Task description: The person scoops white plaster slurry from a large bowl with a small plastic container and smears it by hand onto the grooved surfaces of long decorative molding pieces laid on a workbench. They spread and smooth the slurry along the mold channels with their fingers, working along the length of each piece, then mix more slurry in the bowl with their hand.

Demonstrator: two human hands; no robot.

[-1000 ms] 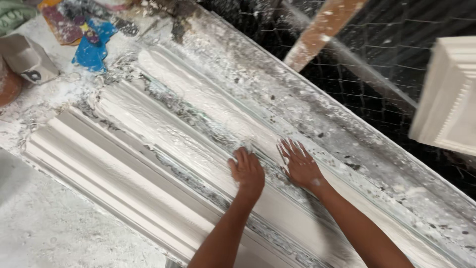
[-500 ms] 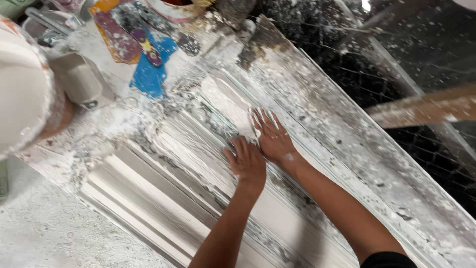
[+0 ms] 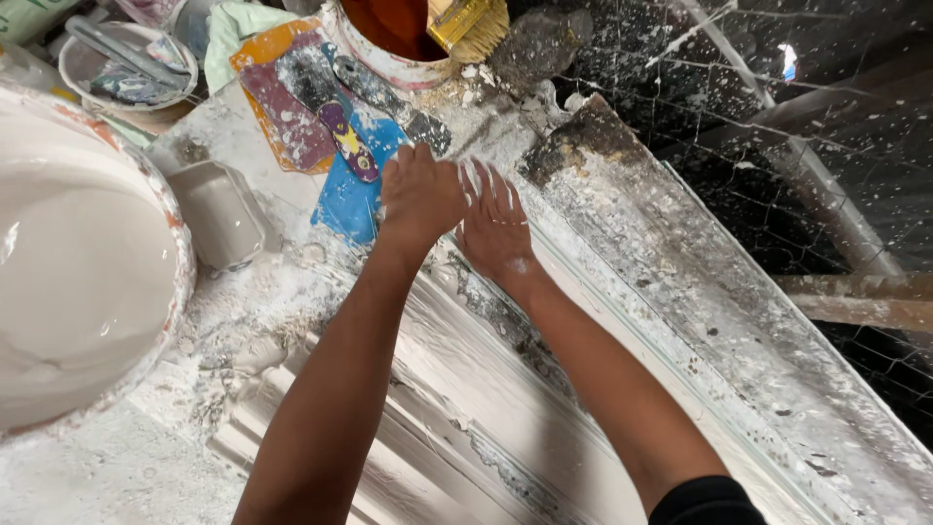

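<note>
Plaster moulding (image 3: 466,408), long and ridged, lies on the workbench beneath both forearms. Head view: left hand (image 3: 420,194) and right hand (image 3: 498,228), unclenched and flat, side by side, press its far end; blue rag (image 3: 352,194) just beyond.

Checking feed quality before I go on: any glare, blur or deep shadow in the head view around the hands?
Head view: left hand and right hand sharp, evenly lit; soft glare on the wet plaster in the basin; the wire mesh at upper right sits in dark shadow; brush is cut off by the top edge.
</note>
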